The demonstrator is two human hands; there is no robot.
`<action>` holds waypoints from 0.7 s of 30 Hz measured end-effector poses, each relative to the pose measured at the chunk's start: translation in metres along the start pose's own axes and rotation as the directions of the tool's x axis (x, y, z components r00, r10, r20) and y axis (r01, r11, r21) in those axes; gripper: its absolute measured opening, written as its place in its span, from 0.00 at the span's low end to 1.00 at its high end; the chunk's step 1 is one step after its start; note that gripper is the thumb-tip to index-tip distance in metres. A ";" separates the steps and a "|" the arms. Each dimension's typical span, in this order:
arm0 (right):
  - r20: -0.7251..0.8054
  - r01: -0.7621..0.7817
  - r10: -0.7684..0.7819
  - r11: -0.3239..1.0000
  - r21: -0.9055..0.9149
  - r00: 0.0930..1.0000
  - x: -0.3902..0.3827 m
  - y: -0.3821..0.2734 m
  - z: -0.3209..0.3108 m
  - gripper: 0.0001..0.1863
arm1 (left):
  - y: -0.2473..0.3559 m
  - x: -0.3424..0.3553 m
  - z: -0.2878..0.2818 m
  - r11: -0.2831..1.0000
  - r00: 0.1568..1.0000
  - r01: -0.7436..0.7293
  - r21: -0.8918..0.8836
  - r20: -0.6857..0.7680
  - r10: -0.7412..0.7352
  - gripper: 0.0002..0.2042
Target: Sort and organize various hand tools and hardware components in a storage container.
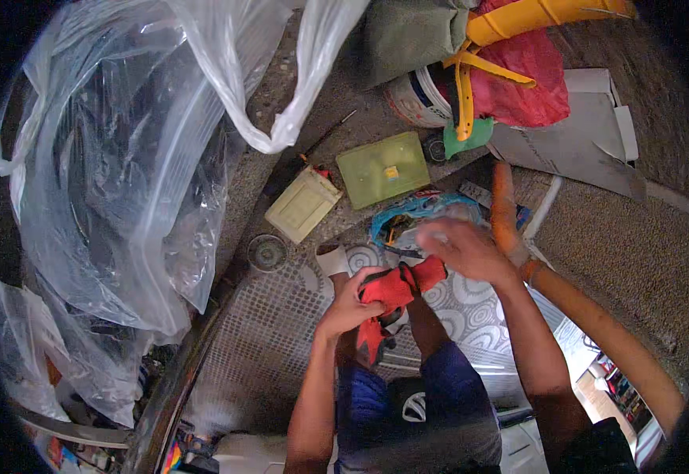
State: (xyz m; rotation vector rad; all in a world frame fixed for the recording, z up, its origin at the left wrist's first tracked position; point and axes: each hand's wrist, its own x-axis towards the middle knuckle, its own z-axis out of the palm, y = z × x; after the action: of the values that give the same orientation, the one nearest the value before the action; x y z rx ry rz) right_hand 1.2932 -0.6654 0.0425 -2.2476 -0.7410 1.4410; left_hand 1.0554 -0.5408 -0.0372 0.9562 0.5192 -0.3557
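My left hand is closed around a pair of red-and-black work gloves, held above my lap. A second part of the gloves hangs below it, between my knees. To the right of the gloves, my right hand hovers with its fingers stretched out, somewhat blurred, and nothing shows in it. Just beyond that hand lies a crumpled blue plastic bag with dark and yellowish things in it, partly hidden by my fingers.
A yellow-green lidded box and a cream container sit ahead. Large clear plastic bags hang at the left. An orange pole slants along the right. Behind stand a white bucket, a red bag and flattened cardboard.
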 end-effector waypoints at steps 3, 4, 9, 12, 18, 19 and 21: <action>-0.114 0.142 -0.120 0.966 0.215 0.986 -0.034 -0.002 0.017 0.36 | 0.004 -0.007 0.000 0.992 0.998 0.041 -0.120 0.044 -0.036 0.33; -0.272 0.212 -0.176 0.972 0.107 0.946 -0.038 0.000 0.026 0.41 | 0.002 -0.009 0.000 0.972 0.999 0.043 -0.230 -0.004 -0.045 0.34; -0.111 0.076 0.018 0.622 0.779 0.994 -0.044 0.001 0.066 0.30 | 0.004 -0.020 0.013 0.891 0.995 0.019 -0.453 -0.083 -0.064 0.34; 0.041 -0.187 0.275 0.531 0.827 0.961 -0.045 -0.018 0.081 0.20 | 0.013 -0.026 0.025 0.944 0.935 -0.130 0.304 -0.279 0.219 0.32; -0.429 0.128 0.142 0.831 0.542 0.892 -0.045 -0.026 0.091 0.12 | 0.013 -0.052 0.038 0.980 0.851 -0.188 0.070 -0.487 0.198 0.16; -0.423 0.080 0.155 0.869 0.488 0.893 -0.048 -0.032 0.085 0.12 | 0.018 -0.060 0.030 0.931 0.748 -0.287 0.224 -0.555 0.364 0.17; -0.361 0.039 0.170 0.861 0.507 0.917 -0.058 -0.049 0.072 0.14 | 0.031 -0.067 0.031 0.922 0.736 -0.388 0.004 -0.600 0.313 0.21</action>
State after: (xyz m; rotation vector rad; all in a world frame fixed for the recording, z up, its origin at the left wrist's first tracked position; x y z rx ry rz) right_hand 1.1962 -0.6600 0.0821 -2.0478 -0.1252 0.9970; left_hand 1.0237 -0.5460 0.0365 1.0178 0.9007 0.3421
